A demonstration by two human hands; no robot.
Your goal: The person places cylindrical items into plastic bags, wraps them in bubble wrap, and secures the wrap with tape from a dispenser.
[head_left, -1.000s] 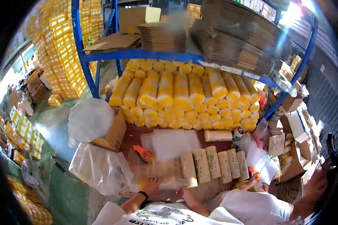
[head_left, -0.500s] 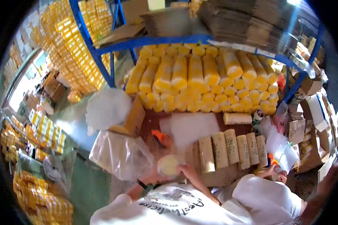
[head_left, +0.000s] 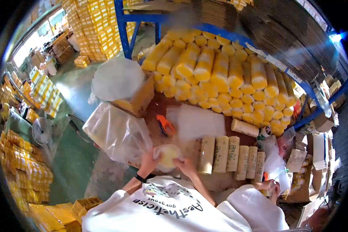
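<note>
My left hand (head_left: 148, 162), with a black band at its wrist, grips the left side of a round pale-yellow roll (head_left: 168, 158). The roll faces upward end-on, and clear plastic film shows around its rim. On the opposite side, the fingers of my right hand (head_left: 185, 165) close on its edge. An orange tape dispenser (head_left: 165, 125) lies just beyond it. White translucent sheets (head_left: 201, 121) are spread behind. Right of my hands, several long beige rolls (head_left: 221, 154) with dark markings stand in a row.
A clear plastic bag (head_left: 118, 131) and a cardboard box (head_left: 137, 98) topped with plastic sit at left. Stacked yellow rolls (head_left: 220, 75) fill the back beneath a blue rack (head_left: 121, 31). At right, a co-worker's hands (head_left: 272, 187) handle clear plastic beside the beige rolls.
The camera view has tilted and turned, shifting the whole scene. Both my hands stay at the pale-yellow roll, which now sits farther from my shirt. The co-worker's hands appear lower left.
</note>
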